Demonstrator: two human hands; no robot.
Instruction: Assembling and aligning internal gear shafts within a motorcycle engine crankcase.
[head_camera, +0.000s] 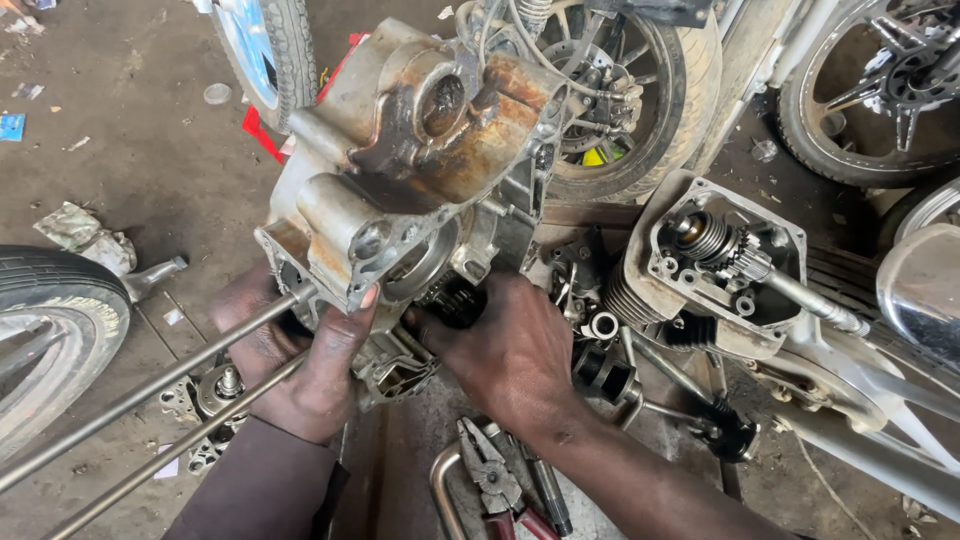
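Observation:
A large, dirty, rust-stained engine crankcase (420, 150) is tilted up in the middle of the view. My left hand (300, 360) grips its lower left edge, thumb on the casing, beside two long metal studs (150, 410) that run down to the left. My right hand (510, 350) reaches under the case and holds a dark gear part (455, 300) at its underside; the fingertips are hidden behind the case.
A second casing with a spring and geared shaft (720, 250) lies at the right, by a chrome swingarm (880, 400). Pliers (495, 480) lie on the floor below. Tyres stand at the left (50, 320), top (680, 90) and top right (870, 100).

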